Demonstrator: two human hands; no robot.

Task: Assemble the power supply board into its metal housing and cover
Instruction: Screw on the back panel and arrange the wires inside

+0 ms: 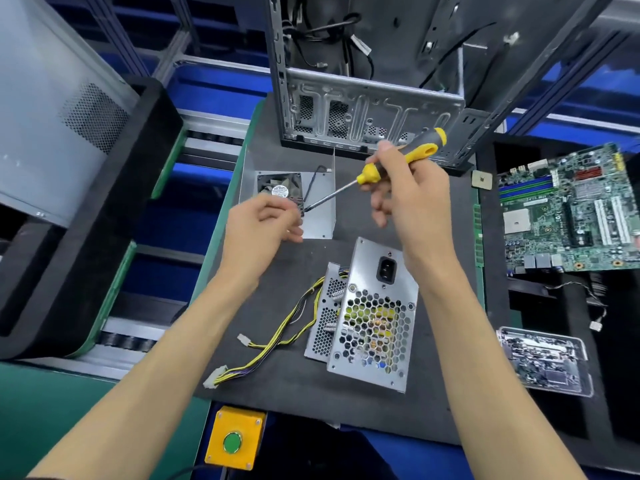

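At nine o'clock of the dark mat (277,386), your left hand (262,220) reaches forward, fingers curled inward and pinching something small at the corner of the fan (280,188); what it pinches is too small to tell. The fan sits on the flat metal cover (320,216), toward eleven o'clock, and its round label is too blurred to read. Your right hand (408,192), raised at one o'clock, grips the yellow-and-black screwdriver (398,161), shaft angled down to the fan's near corner beside your left fingertips. The power supply housing (374,320) lies at five o'clock, board visible through its honeycomb grille, cables (277,337) trailing toward seven o'clock. A motherboard (568,209) rests at three o'clock; its markings are illegible.
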